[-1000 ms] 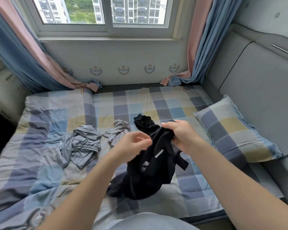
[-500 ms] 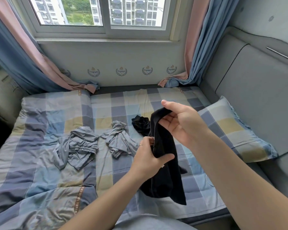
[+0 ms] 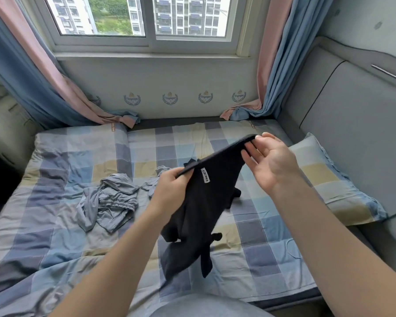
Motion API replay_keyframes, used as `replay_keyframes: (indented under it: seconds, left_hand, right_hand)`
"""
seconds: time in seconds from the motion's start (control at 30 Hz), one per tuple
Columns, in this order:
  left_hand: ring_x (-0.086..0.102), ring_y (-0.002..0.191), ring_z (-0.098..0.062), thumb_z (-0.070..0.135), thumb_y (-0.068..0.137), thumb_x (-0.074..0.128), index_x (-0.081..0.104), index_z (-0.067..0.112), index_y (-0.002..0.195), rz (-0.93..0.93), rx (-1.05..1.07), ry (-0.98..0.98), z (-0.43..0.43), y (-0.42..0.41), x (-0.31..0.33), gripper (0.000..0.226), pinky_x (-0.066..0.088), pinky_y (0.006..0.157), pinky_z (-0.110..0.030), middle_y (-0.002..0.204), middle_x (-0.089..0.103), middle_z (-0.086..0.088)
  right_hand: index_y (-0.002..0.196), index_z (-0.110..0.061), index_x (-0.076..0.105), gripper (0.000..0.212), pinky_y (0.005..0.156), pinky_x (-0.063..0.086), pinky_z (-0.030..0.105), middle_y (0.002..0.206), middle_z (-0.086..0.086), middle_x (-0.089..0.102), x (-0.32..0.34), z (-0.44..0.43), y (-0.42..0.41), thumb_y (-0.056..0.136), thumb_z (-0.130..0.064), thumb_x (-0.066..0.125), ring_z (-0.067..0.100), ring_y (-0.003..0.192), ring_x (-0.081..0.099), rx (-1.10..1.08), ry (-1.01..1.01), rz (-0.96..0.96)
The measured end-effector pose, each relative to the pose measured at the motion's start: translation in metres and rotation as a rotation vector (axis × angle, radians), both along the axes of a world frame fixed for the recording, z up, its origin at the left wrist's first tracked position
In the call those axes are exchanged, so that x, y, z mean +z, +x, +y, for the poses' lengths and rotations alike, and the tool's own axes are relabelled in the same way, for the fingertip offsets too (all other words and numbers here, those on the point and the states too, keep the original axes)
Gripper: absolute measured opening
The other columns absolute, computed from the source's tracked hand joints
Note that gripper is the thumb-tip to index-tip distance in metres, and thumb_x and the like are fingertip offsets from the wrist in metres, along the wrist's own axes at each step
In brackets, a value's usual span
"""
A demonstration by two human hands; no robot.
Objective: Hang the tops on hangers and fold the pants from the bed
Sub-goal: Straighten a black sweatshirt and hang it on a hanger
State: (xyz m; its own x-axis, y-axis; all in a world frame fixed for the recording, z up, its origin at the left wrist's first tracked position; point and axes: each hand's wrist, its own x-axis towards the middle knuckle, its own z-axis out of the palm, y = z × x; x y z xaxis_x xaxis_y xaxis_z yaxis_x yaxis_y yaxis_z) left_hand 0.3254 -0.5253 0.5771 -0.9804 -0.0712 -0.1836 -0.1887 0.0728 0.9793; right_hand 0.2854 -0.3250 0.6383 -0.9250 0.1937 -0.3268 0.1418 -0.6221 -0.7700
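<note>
The left hand (image 3: 174,181) and right hand (image 3: 270,163) each pinched the waistband (image 3: 220,155) of the black pants (image 3: 201,209). They held it taut above the middle of the bed (image 3: 55,175), and the legs dangled, twisted, toward the near edge. To fold well, I'd judge they should shake the legs straight, match the seams, then lay the pants flat on the bed, away from the grey clothes (image 3: 112,202) crumpled left of centre.
</note>
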Motion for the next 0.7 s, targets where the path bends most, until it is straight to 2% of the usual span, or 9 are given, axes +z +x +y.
replay_keyframes:
  seconds: [0.07,0.13,0.23,0.3,0.37,0.47,0.53,0.63,0.7]
  left_hand:
    - [0.071,0.088,-0.036,0.025,0.102,0.056,0.077,0.014,0.089,-0.085,0.015,0.134,-0.003,-0.002,0.019,0.027,0.056,0.084,-0.048,0.093,0.076,-0.015]
    - [0.07,0.091,-0.034,0.026,0.103,0.054,0.072,0.007,0.098,-0.148,0.038,0.254,-0.008,-0.005,0.03,0.027,0.054,0.087,-0.046,0.098,0.075,-0.014]
    - [0.064,0.092,-0.03,0.025,0.103,0.054,0.068,0.003,0.105,-0.191,0.103,0.396,-0.016,-0.009,0.034,0.026,0.05,0.083,-0.041,0.1,0.069,-0.018]
    - [0.067,0.087,-0.028,0.024,0.102,0.053,0.066,0.001,0.11,-0.202,0.114,0.492,-0.017,-0.008,0.034,0.027,0.056,0.074,-0.036,0.102,0.068,-0.018]
    - [0.068,0.087,-0.028,0.023,0.103,0.05,0.063,-0.001,0.119,-0.188,0.078,0.569,-0.014,-0.007,0.039,0.031,0.059,0.068,-0.034,0.106,0.067,-0.02]
    - [0.07,0.087,-0.026,0.024,0.104,0.046,0.059,-0.002,0.128,-0.15,-0.016,0.593,-0.003,-0.002,0.052,0.037,0.059,0.064,-0.031,0.11,0.067,-0.021]
    - [0.069,0.086,-0.026,0.024,0.105,0.046,0.059,-0.002,0.129,-0.13,-0.071,0.572,0.003,0.001,0.06,0.038,0.058,0.064,-0.029,0.109,0.067,-0.021]
    - [0.067,0.091,-0.027,0.028,0.104,0.047,0.062,0.002,0.125,-0.095,-0.124,0.498,0.011,0.004,0.066,0.036,0.061,0.072,-0.034,0.107,0.067,-0.019]
    - [0.065,0.095,-0.028,0.031,0.104,0.048,0.067,0.006,0.117,-0.071,-0.128,0.44,0.014,0.004,0.068,0.033,0.058,0.084,-0.041,0.105,0.068,-0.017]
  right_hand:
    - [0.11,-0.015,0.055,0.016,0.093,0.055,0.041,0.115,0.01,0.064,-0.008,-0.001,0.002,0.098,-0.005,0.054,0.024,0.111,0.065,0.03,0.052,0.003]
    - [0.107,-0.016,0.059,0.013,0.095,0.054,0.042,0.114,0.006,0.061,-0.014,-0.003,0.007,0.098,-0.007,0.054,0.023,0.112,0.062,0.054,0.161,0.006]
    - [0.098,-0.014,0.061,0.012,0.093,0.055,0.042,0.107,0.005,0.067,-0.019,-0.006,0.021,0.099,-0.006,0.052,0.024,0.101,0.066,0.142,0.268,0.047]
    - [0.098,-0.011,0.06,0.009,0.087,0.055,0.042,0.101,0.007,0.072,-0.026,-0.011,0.032,0.098,-0.004,0.054,0.025,0.09,0.068,0.28,0.325,0.093]
    - [0.102,-0.011,0.061,0.006,0.083,0.057,0.039,0.099,0.007,0.074,-0.039,-0.018,0.044,0.096,-0.009,0.061,0.024,0.088,0.07,0.445,0.466,0.117]
    - [0.114,-0.023,0.06,0.035,0.091,0.056,0.033,0.114,-0.004,0.07,-0.069,-0.033,0.055,0.084,-0.034,0.075,0.009,0.105,0.067,0.671,0.772,0.107]
    - [0.113,-0.029,0.059,0.05,0.098,0.052,0.035,0.115,-0.011,0.066,-0.089,-0.042,0.058,0.071,-0.05,0.074,0.006,0.11,0.062,0.691,0.897,0.1]
    - [0.104,-0.03,0.058,0.05,0.098,0.052,0.038,0.11,-0.011,0.066,-0.112,-0.046,0.053,0.065,-0.057,0.071,0.005,0.107,0.061,0.604,0.983,0.079]
    - [0.101,-0.033,0.057,0.047,0.095,0.053,0.038,0.11,-0.01,0.065,-0.119,-0.045,0.05,0.065,-0.059,0.072,0.004,0.105,0.062,0.56,1.028,0.064]
